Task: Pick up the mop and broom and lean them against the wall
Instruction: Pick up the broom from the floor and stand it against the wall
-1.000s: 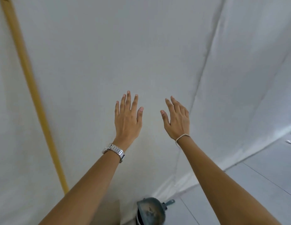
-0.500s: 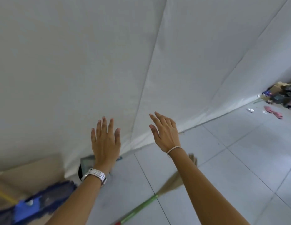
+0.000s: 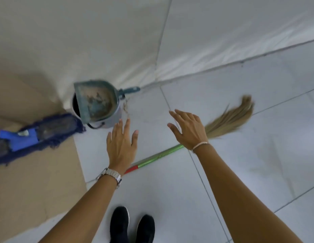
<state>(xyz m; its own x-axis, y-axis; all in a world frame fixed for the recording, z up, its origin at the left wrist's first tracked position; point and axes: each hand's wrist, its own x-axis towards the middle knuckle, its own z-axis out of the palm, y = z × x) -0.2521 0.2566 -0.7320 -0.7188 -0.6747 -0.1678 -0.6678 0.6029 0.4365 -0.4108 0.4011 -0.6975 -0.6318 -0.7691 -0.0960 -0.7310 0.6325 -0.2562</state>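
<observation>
Straw-bristled broom (image 3: 187,141) with a green handle lies flat on the tiled floor (image 3: 258,172), passing beneath both outstretched hands. Left hand (image 3: 121,146) and right hand (image 3: 189,130) hover open, fingers spread, holding nothing. Blue mop (image 3: 35,135) head rests on cardboard (image 3: 38,181) beside a dustpan (image 3: 96,100), near the wall (image 3: 100,32).

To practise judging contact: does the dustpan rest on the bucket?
Touching. The head view shows the dustpan lying tilted across the bucket mouth, its lower edge on the rim, no gap visible.

Bright, even light; soft motion blur, wide-angle bending at edges.
</observation>
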